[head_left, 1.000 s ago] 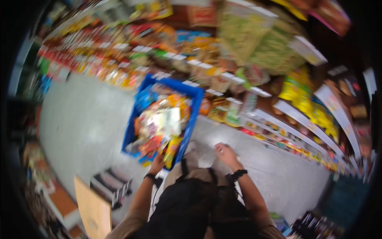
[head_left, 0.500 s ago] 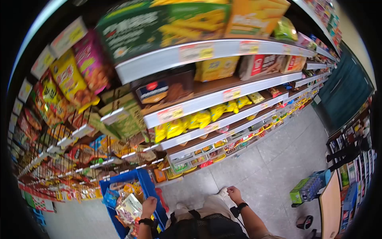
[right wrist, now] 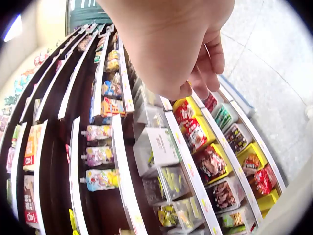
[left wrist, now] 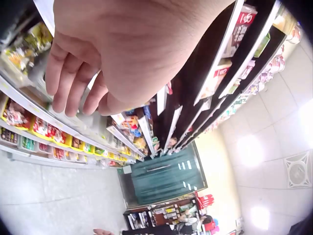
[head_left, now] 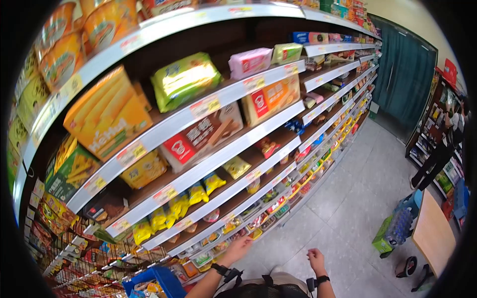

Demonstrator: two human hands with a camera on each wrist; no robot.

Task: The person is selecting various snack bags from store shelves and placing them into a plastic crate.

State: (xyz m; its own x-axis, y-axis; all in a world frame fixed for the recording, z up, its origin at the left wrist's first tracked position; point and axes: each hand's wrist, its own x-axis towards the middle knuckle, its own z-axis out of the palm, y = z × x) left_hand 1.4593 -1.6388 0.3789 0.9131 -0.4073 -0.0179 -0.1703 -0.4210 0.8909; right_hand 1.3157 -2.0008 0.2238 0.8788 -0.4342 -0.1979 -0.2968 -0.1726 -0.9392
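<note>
My left hand hangs low before the lower shelves, nearest the bins of small packaged snacks. In the left wrist view its fingers are relaxed and loosely bent, with nothing held. To the right, over the floor, is my right hand, fingers loosely curled and nothing seen in them. The right wrist view shows it overlapping yellow and clear bins of packets. A blue basket full of snack packs is at the lower left, partly cut off by the frame.
Long shelves of biscuit boxes and bags run along the left side. At the far end stands a dark green door. A person is by the right-hand racks. A wooden table and a pack of bottles stand on the right.
The view has swung right along the shelves, so the blue basket has slid to the lower left. My left hand has left the basket and now reaches out before the shelves.
</note>
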